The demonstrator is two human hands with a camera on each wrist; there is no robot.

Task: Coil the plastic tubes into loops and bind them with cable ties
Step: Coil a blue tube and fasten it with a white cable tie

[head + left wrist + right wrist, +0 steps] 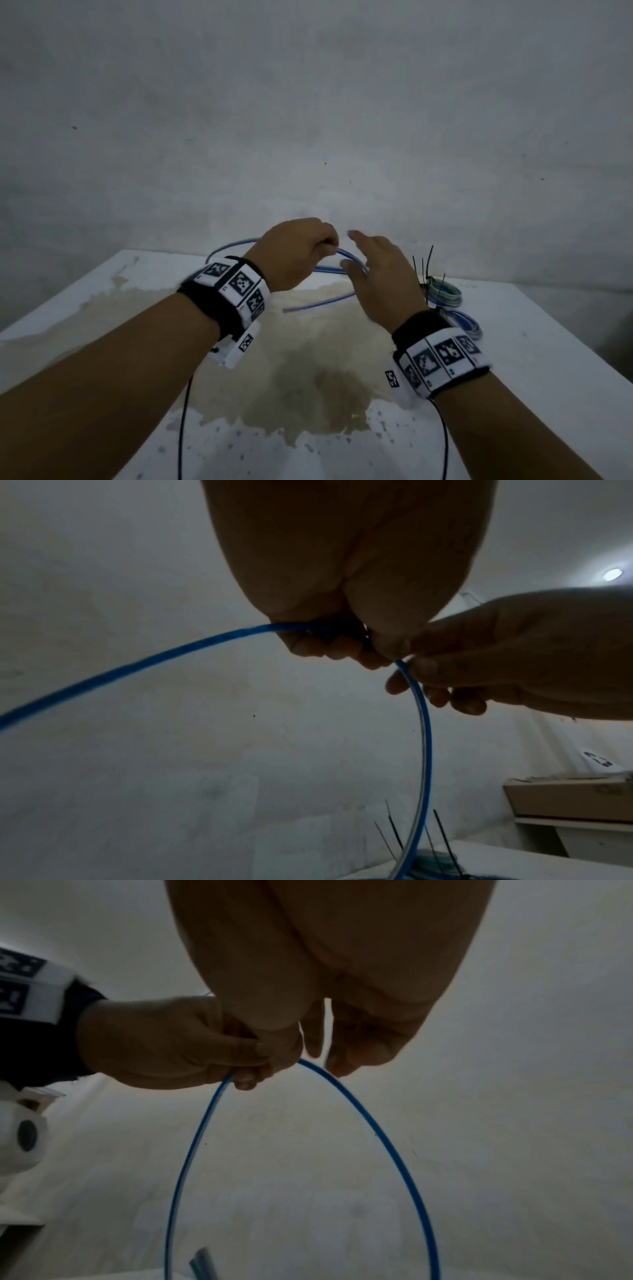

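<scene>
A thin blue plastic tube [327, 270] arcs above the white table [548, 359]; its free end lies on the table in front of my hands. My left hand [325, 246] grips the tube in curled fingers, seen up close in the left wrist view [335, 647]. From that grip the tube [377, 1137] hangs down in one wide loop. Just right of it, my right hand [349, 250] has its fingers spread and loosely bent. The tube [423, 723] runs between that hand's thumb and fingers [440, 696], touching them without a firm pinch.
Two bound coils lie at the table's right: a green-blue one [443, 294] with black cable ties [424, 269] sticking up, and a blue one [464, 323] nearer me. A wall rises behind the table. A cardboard box [565, 796] stands on furniture to the right.
</scene>
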